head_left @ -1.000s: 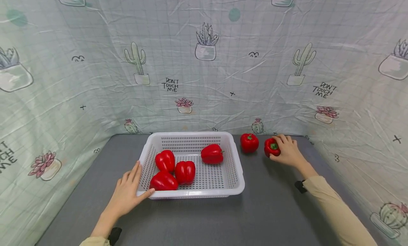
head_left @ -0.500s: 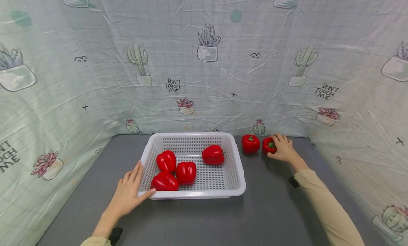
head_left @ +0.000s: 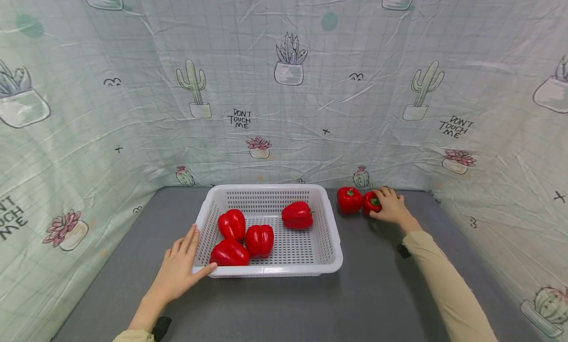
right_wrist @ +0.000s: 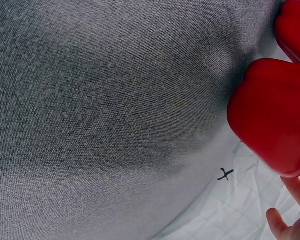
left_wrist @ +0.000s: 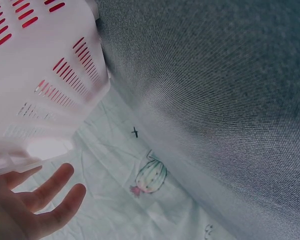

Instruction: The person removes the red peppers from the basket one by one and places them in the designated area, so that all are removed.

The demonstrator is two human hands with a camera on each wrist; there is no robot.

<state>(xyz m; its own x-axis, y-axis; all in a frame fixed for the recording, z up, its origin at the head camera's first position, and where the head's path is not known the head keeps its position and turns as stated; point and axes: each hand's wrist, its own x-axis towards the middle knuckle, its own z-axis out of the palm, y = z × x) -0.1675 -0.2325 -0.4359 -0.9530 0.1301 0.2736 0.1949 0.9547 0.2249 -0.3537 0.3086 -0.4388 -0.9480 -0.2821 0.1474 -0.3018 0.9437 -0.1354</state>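
Glossy red and lobed, with a green stem on top, the bell pepper (head_left: 370,203) is near the far edge of the counter (head_left: 284,307), right of a white plastic basket (head_left: 266,269). The grip of the right hand (head_left: 391,207) pinches it between thumb and fingers; a second pepper (head_left: 349,200) is just beside it. Four more peppers (head_left: 259,241) lie in the slotted basket. The left hand (head_left: 177,263) is spread along its rim, thumb on the near side. The counter is dark grey with a woven texture; creased pale sheeting (head_left: 222,85) printed with potted cacti surrounds it.
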